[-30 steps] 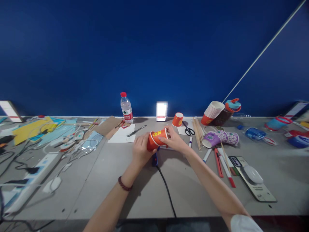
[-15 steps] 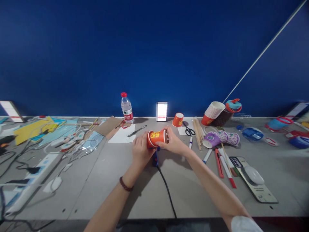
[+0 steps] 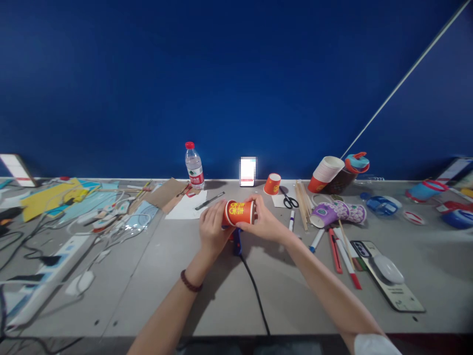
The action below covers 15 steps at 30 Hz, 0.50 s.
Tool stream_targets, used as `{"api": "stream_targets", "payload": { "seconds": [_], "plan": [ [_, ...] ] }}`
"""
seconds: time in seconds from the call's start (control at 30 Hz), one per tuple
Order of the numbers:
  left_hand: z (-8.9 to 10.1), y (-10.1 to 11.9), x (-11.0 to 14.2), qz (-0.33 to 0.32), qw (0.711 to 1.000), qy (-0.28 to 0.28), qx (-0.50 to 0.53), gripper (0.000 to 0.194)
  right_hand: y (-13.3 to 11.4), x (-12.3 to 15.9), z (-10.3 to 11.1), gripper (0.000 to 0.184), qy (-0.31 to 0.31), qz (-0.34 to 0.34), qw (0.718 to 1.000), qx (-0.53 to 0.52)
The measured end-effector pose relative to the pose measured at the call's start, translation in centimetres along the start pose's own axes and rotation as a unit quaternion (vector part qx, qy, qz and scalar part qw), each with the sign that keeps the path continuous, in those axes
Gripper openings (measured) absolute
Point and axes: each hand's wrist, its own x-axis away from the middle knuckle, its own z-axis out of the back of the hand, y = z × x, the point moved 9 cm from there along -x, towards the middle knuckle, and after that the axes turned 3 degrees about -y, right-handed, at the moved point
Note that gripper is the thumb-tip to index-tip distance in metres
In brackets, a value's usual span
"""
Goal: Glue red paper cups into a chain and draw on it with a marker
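A red paper cup (image 3: 239, 213) with yellow characters lies sideways between my hands, above the middle of the table. Wrapped round its left end is my left hand (image 3: 213, 224), with a dark bead bracelet on the wrist. At the right end, the thumb and fingers of my right hand (image 3: 263, 219) grip the rim. What is inside the cup is hidden. Below the hands sits a blue tool (image 3: 237, 242), partly covered, whose black cord (image 3: 256, 291) runs to the table's front edge.
Another red cup (image 3: 272, 184) stands upside down by black scissors (image 3: 290, 201). Behind are a water bottle (image 3: 194, 166) and a lit phone (image 3: 248, 172). Wooden sticks (image 3: 303, 204), stacked cups (image 3: 327, 173), markers and a phone (image 3: 401, 291) lie right; a power strip (image 3: 55, 276) and cables left.
The cup has turned a little in my hands, so its yellow characters face me more fully. Both hands have shifted slightly left.
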Motion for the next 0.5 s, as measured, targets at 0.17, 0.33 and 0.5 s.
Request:
{"api": "stream_targets", "payload": {
  "seconds": [0.17,0.33,0.5],
  "plan": [
    [0.0,0.1,0.0,-0.002,1.000,-0.003,0.002,0.060,0.0,0.1,0.0,0.061,-0.003,0.001,1.000,0.005],
    [-0.6,-0.2,0.2,-0.002,1.000,-0.006,-0.011,0.070,0.0,-0.4,0.5,0.063,0.000,0.018,1.000,-0.022],
    [-0.8,-0.5,0.1,-0.018,1.000,-0.008,-0.005,0.062,-0.5,-0.8,1.2,0.059,-0.018,0.075,0.994,-0.079]
  ]
}}
